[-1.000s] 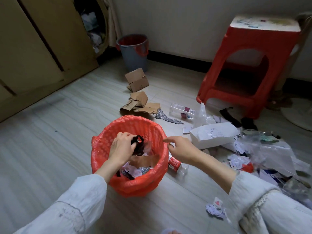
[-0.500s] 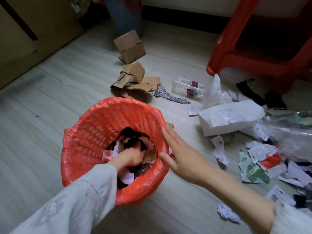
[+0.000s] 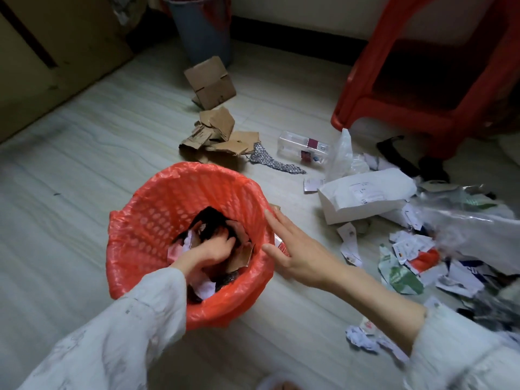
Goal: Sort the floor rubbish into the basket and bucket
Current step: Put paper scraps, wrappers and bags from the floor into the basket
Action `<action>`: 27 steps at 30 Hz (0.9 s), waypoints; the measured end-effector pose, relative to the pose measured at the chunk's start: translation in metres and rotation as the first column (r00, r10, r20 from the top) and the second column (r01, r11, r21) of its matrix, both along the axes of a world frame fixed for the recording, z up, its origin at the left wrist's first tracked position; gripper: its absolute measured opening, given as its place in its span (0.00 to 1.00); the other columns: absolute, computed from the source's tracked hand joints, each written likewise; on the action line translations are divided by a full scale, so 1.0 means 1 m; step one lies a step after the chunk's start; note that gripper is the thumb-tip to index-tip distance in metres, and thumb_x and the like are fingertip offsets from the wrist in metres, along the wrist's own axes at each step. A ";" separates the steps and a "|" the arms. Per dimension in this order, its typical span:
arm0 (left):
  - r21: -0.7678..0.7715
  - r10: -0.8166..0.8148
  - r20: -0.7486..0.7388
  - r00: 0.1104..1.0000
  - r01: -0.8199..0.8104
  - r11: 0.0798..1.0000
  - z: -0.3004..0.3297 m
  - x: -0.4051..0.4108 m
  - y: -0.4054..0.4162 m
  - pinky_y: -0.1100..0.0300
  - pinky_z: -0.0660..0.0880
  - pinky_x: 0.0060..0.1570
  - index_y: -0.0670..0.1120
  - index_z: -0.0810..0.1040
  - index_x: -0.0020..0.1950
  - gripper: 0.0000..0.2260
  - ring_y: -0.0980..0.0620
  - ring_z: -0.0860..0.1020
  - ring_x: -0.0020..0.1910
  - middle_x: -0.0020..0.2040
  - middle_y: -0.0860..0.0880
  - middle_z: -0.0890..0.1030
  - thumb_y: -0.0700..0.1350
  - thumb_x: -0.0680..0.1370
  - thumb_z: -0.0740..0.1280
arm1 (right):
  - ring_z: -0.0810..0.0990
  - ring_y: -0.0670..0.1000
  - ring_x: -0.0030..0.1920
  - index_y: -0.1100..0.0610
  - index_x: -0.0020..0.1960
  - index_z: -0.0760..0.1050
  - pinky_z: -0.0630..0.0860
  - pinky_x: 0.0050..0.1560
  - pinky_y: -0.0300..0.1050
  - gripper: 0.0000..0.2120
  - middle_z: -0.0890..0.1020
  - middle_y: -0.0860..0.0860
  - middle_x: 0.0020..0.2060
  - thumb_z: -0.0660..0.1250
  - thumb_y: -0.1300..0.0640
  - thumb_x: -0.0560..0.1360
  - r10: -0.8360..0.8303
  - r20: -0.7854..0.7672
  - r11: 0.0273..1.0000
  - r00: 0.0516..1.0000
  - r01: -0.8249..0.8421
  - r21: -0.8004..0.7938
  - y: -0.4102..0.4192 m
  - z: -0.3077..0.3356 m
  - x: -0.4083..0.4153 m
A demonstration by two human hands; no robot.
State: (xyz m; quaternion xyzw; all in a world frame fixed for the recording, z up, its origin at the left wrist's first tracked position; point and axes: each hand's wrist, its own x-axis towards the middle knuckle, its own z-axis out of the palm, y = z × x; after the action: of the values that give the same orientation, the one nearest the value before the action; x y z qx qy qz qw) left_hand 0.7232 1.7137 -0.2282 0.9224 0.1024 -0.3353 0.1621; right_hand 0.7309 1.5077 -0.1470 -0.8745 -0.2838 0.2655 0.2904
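A: Head view: the left hand [image 3: 208,250] is down inside the basket [image 3: 157,220], fingers curled into the pile of scraps there, likely pressing the load down or letting something go. Whether it actually grips a piece I cannot tell.

B: And the right hand [image 3: 292,249]?

A: Flat and empty, fingers straight, laid against the basket's outer rim, probably to steady it while the other pushes. The bucket [image 3: 202,32] stands well apart by the far wall.

B: What is left to sort?

A: Torn cardboard [image 3: 216,136] beyond the basket, a clear plastic box [image 3: 304,149], a white parcel bag [image 3: 365,195], and paper scraps [image 3: 405,263] to the right on the floor [image 3: 70,164].

B: Anything unclear?

A: The bucket's top is cut off, so its contents are hidden. The plastic at the right edge is blurred. Something red-labelled lies behind the right palm, mostly covered. The red stool [image 3: 427,80] runs out of frame.
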 end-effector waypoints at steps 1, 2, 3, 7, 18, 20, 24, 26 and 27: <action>-0.049 0.050 0.007 0.999 -0.050 0.998 0.014 0.000 -0.004 0.54 0.49 0.72 0.36 0.57 0.73 0.20 0.43 0.54 0.74 0.75 0.38 0.56 0.43 0.83 0.48 | 0.45 0.42 0.76 0.46 0.76 0.41 0.50 0.74 0.40 0.31 0.43 0.43 0.76 0.55 0.47 0.80 -0.017 -0.009 1.000 1.000 0.017 0.004 -0.003 0.006 -0.002; -0.071 0.080 0.032 0.996 -0.077 0.994 0.028 0.000 -0.006 0.55 0.49 0.72 0.35 0.57 0.73 0.20 0.43 0.53 0.75 0.75 0.38 0.55 0.42 0.83 0.49 | 0.47 0.43 0.76 0.45 0.76 0.41 0.52 0.73 0.40 0.31 0.44 0.43 0.76 0.55 0.46 0.80 -0.031 -0.012 1.000 0.999 0.031 -0.001 -0.009 0.013 -0.005; -0.094 0.119 0.035 0.992 -0.115 0.989 0.040 -0.002 -0.009 0.55 0.50 0.72 0.35 0.59 0.72 0.20 0.42 0.54 0.75 0.75 0.37 0.56 0.42 0.83 0.49 | 0.49 0.44 0.76 0.44 0.76 0.41 0.53 0.72 0.41 0.30 0.45 0.43 0.76 0.55 0.47 0.80 -0.037 -0.014 0.999 0.999 0.037 -0.017 -0.016 0.020 -0.008; -0.197 0.242 0.155 0.958 -0.210 0.958 0.092 -0.014 -0.026 0.58 0.61 0.62 0.33 0.73 0.60 0.17 0.42 0.66 0.68 0.68 0.34 0.68 0.40 0.82 0.50 | 0.50 0.46 0.76 0.44 0.76 0.42 0.52 0.74 0.43 0.31 0.46 0.47 0.77 0.56 0.46 0.80 -0.092 -0.007 0.992 0.996 0.091 -0.082 -0.044 0.047 -0.012; -0.284 0.119 0.605 0.787 0.074 0.956 0.189 -0.049 -0.110 0.62 0.70 0.54 0.43 0.76 0.63 0.15 0.48 0.77 0.57 0.61 0.45 0.79 0.39 0.80 0.57 | 0.61 0.52 0.73 0.48 0.77 0.44 0.60 0.72 0.46 0.31 0.54 0.48 0.76 0.57 0.48 0.80 -0.031 0.164 0.953 0.986 0.078 -0.293 -0.120 0.118 -0.059; -0.306 0.063 0.617 0.785 0.166 0.937 0.190 -0.046 -0.139 0.64 0.67 0.57 0.43 0.77 0.62 0.14 0.50 0.76 0.59 0.61 0.46 0.79 0.38 0.79 0.57 | 0.62 0.52 0.73 0.49 0.77 0.45 0.60 0.72 0.46 0.31 0.55 0.48 0.76 0.56 0.48 0.80 -0.071 0.146 0.940 0.987 0.116 -0.321 -0.149 0.122 -0.067; -0.301 -0.095 0.574 0.814 0.318 0.899 0.174 -0.037 -0.198 0.68 0.67 0.52 0.44 0.77 0.61 0.13 0.51 0.77 0.57 0.60 0.47 0.79 0.40 0.79 0.59 | 0.66 0.52 0.70 0.48 0.77 0.47 0.65 0.69 0.49 0.30 0.63 0.51 0.73 0.56 0.47 0.80 -0.245 0.064 0.905 0.967 0.252 -0.343 -0.208 0.108 -0.070; -0.277 -0.187 0.544 0.818 0.386 0.880 0.161 -0.034 -0.223 0.68 0.67 0.51 0.44 0.76 0.62 0.14 0.51 0.77 0.58 0.61 0.48 0.78 0.40 0.79 0.59 | 0.69 0.52 0.69 0.49 0.76 0.50 0.66 0.68 0.50 0.28 0.66 0.50 0.72 0.56 0.46 0.79 -0.319 0.061 0.886 0.946 0.320 -0.335 -0.233 0.097 -0.072; -0.270 -0.237 0.520 0.821 0.421 0.866 0.150 -0.033 -0.237 0.68 0.67 0.51 0.44 0.76 0.63 0.14 0.51 0.76 0.58 0.62 0.47 0.78 0.39 0.79 0.58 | 0.69 0.52 0.69 0.49 0.76 0.52 0.66 0.68 0.50 0.28 0.67 0.50 0.72 0.57 0.47 0.79 -0.357 0.057 0.875 0.932 0.355 -0.329 -0.245 0.089 -0.075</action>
State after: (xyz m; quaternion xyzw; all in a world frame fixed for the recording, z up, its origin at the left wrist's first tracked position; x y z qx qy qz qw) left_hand 0.6900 1.4768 -0.0782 0.9309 -0.1695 -0.1380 0.2925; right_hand 0.6557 1.2623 -0.0579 -0.9473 -0.0684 0.2541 0.1826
